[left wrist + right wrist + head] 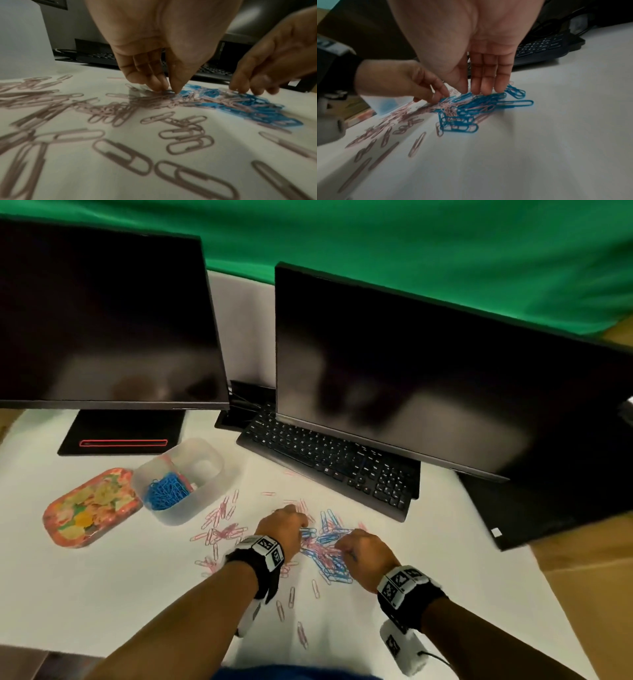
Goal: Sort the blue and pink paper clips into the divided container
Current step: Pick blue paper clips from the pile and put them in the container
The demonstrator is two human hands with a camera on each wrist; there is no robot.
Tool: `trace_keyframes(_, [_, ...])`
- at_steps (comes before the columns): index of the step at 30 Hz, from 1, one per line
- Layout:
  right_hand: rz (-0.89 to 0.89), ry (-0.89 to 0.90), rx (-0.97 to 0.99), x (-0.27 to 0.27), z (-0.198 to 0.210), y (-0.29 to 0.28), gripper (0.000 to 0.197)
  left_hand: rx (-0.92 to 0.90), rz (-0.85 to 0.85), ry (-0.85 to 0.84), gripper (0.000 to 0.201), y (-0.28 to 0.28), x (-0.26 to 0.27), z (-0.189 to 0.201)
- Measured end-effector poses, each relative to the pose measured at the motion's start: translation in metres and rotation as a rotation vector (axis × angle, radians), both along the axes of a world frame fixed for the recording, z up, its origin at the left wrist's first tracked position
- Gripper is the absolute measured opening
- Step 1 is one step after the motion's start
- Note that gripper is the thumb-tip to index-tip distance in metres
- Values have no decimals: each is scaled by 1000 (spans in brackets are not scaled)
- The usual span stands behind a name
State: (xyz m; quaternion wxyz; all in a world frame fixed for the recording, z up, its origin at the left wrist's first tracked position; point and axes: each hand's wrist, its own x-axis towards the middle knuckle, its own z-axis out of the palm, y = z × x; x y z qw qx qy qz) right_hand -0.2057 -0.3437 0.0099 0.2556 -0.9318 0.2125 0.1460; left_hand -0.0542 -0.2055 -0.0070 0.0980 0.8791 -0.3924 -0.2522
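A mixed pile of blue and pink paper clips (325,546) lies on the white table between my hands. My left hand (169,90) pinches thumb against fingers on a clip at the pile's left edge; its colour is unclear. My right hand (477,92) points straight fingers down, and their tips touch the blue clips (481,102). Loose pink clips (219,529) are scattered to the left and front. The translucent divided container (209,477) stands at the back left. Blue clips (168,491) fill its near compartment.
A patterned orange tray (92,508) sits left of the container. A black keyboard (329,463) and two dark monitors (411,378) stand behind the pile. The left monitor's base (120,433) is behind the container. The table's front edge is near my forearms.
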Motion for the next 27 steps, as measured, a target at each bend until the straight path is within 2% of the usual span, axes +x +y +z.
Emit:
trace_keyframes(5, [-136, 22, -46, 25, 8, -15, 25, 84, -7, -70, 19, 0, 3, 3])
trace_keyframes(8, [-178, 73, -58, 49, 9, -15, 24, 125, 24, -63, 20, 2, 3, 4])
trace_keyframes(12, [-161, 161, -117, 74, 5, -12, 24, 58, 96, -4, 14, 9, 4, 5])
trace_keyframes(15, [-157, 242, -166, 85, 0, -11, 24, -49, 192, 107, 13, 16, 8, 5])
trace_keyframes(20, [-161, 327, -205, 92, -2, -11, 19, -257, 379, 302, 25, 23, 10, 3])
trace_keyframes(23, [-114, 311, -196, 92, -1, -14, 21, -299, 429, 415, 44, 24, 12, 1])
trace_keyframes(25, [-79, 277, -174, 91, 0, -16, 24, -335, 511, 522, 43, 21, 13, 4])
trace_keyframes(27, [-56, 234, -157, 88, 0, -18, 23, -414, 685, 685, 36, 18, 13, 8])
